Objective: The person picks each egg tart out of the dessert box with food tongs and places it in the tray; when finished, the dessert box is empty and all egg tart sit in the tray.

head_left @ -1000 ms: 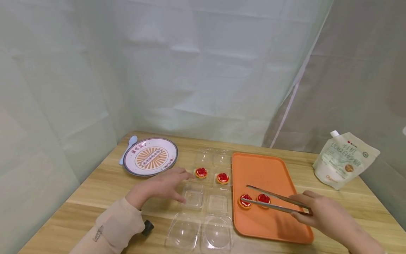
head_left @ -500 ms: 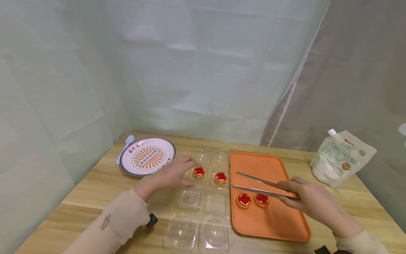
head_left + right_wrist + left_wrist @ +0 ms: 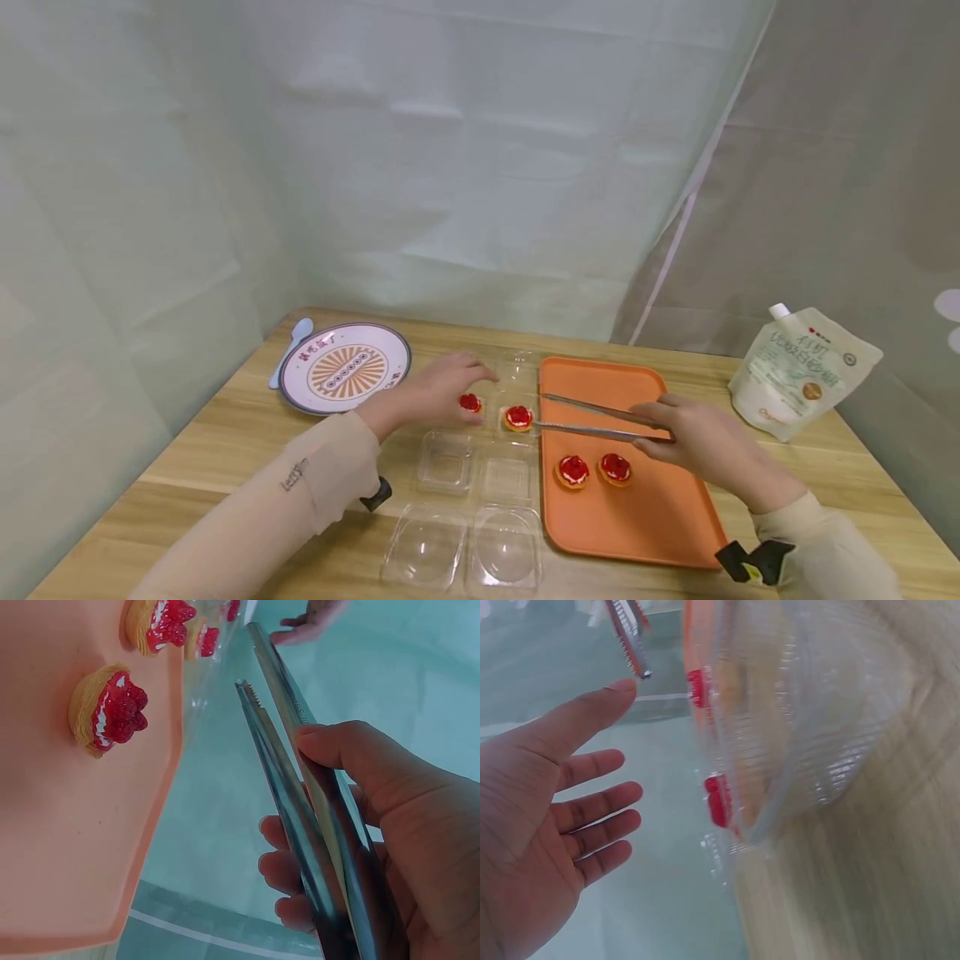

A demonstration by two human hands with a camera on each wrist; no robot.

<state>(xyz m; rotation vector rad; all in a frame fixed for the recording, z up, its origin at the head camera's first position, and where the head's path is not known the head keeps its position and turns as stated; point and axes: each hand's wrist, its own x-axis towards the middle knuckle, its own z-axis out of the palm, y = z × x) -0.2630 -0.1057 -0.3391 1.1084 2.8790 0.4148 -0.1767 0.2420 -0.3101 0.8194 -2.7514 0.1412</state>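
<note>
My right hand point(image 3: 708, 446) grips metal tongs point(image 3: 592, 431), thumb on one arm and fingers curled around the other. The tong arms stand apart with nothing between them, above the orange tray point(image 3: 633, 521). Their tips reach the tray's left edge, close to a red-topped tart point(image 3: 517, 418) in a clear plastic box. My left hand point(image 3: 435, 390) hovers over the neighbouring box, its extended fingers around but apart from another tart point(image 3: 470, 403), partly hidden. In the left wrist view, nothing lies in that hand point(image 3: 562, 795). Two more tarts point(image 3: 573, 471) point(image 3: 615, 468) sit on the tray.
Nearer me are clear box compartments point(image 3: 444, 462) and domed lids point(image 3: 424, 546). A patterned plate point(image 3: 375, 337) and a pale blue spoon point(image 3: 302, 329) lie at the back left. A white spouted pouch point(image 3: 798, 375) stands at the right. Curtains point(image 3: 480, 183) enclose the wooden table point(image 3: 225, 467).
The tongs have moved away from the tray's tarts, back and left toward the boxes, holding nothing. My left hand has moved back and right over the left boxed tart.
</note>
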